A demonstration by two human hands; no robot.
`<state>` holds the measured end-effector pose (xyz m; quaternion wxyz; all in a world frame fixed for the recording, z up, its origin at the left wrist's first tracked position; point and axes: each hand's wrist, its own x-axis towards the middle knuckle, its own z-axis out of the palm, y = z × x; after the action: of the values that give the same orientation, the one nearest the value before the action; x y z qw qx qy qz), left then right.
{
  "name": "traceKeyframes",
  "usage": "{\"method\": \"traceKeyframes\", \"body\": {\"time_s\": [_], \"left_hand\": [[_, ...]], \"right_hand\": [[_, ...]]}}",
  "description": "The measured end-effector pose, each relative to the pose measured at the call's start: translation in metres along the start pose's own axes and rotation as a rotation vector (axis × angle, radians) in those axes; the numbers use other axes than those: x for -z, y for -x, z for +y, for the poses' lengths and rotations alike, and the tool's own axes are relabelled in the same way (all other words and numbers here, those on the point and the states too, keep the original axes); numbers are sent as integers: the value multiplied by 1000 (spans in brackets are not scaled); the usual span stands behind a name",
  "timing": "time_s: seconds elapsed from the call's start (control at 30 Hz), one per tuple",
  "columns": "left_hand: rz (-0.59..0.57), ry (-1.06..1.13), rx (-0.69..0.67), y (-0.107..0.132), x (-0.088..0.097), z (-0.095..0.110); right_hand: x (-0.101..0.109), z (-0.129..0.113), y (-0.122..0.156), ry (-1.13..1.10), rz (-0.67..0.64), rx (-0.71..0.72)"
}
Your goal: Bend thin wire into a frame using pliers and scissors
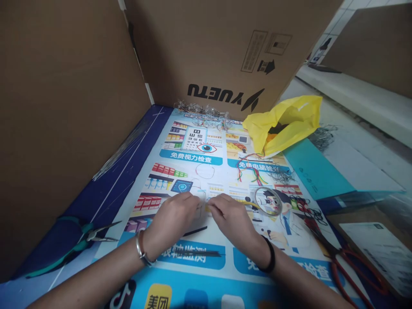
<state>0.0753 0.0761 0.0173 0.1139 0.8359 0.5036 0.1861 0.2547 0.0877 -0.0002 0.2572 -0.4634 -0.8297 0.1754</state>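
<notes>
Both of my hands meet close together over the printed sheet (214, 225). My left hand (177, 212) is closed, its fingertips pinched at the near side of my right hand. The thumb and fingers of my right hand (230, 214) are also pinched together. Whatever lies between the fingertips is too small and blurred to name. Dark thin rods (193, 253) lie between my wrists, below a short black strip (195, 231). A ring-shaped roll (256, 201), clear in the middle, rests just right of my right hand. Beyond my hands is a thin wire loop (205, 177).
Green-handled pliers (90, 234) lie at left, red-handled scissors (337, 253) at right. A yellow bag (296, 122) stands behind coloured wires (257, 176). Black loops (305, 208) sit nearby. Tangled wire bits (206, 112) line the cardboard wall (219, 51). Straight wires (119, 154) lie along the left.
</notes>
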Motion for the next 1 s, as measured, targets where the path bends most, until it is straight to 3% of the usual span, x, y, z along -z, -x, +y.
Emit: {"method": "traceKeyframes", "body": {"time_s": [0.17, 0.47, 0.6, 1.0], "left_hand": [[62, 329, 154, -5, -5, -6], [45, 903, 517, -10, -11, 4], [75, 1062, 544, -10, -18, 7], [116, 1227, 575, -10, -24, 11]], "right_hand": [[-2, -1, -1, -230, 98, -147], [-13, 1, 1, -519, 156, -342], [-16, 3, 0, -608, 177, -393], [-17, 1, -3, -721, 211, -423]]}}
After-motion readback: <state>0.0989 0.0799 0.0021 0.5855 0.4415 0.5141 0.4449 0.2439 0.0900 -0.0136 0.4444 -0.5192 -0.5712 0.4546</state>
